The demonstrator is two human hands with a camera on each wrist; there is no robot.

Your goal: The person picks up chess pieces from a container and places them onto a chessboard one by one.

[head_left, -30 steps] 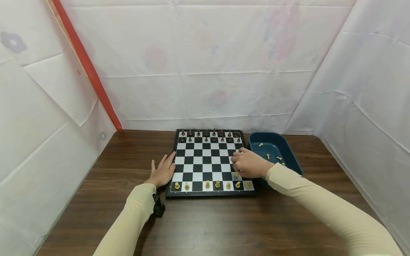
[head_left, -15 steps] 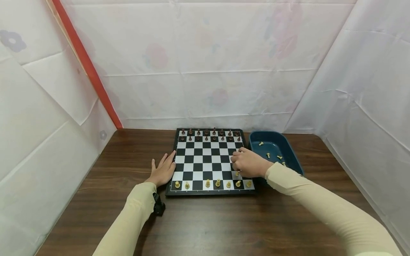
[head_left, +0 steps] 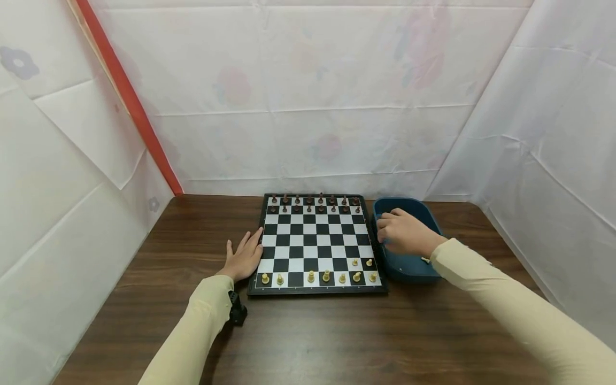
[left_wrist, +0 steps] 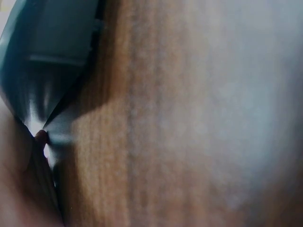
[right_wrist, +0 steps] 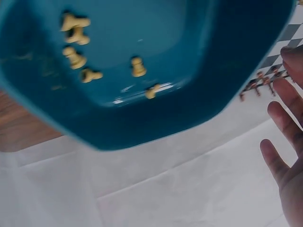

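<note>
My left hand [head_left: 242,256] rests on the table with spread fingers, fingertips touching the left edge of the chessboard [head_left: 317,292]. Over the blue plastic tub [head_left: 413,275] is my right hand [head_left: 406,233]. The right wrist view shows its fingers [right_wrist: 284,120] loosely extended, with nothing seen between them. Several pale yellow pawns [right_wrist: 138,67] lie on the tub's floor. On the board, yellow chess pieces [head_left: 326,276] stand along the near row, with a gap at the third square from the left. Two yellow pawns [head_left: 355,262] stand in the row ahead, at the right.
Dark red-brown chess pieces [head_left: 309,200] fill the two far rows of the board. The tub stands right beside the board's right edge. Brown wood table [head_left: 308,342] lies in front. White patterned sheets [head_left: 298,149] enclose the back and sides.
My right hand has left the board's near right corner and moved right, over the tub. A second yellow pawn now shows on the rightmost square where it was. My left hand stays put.
</note>
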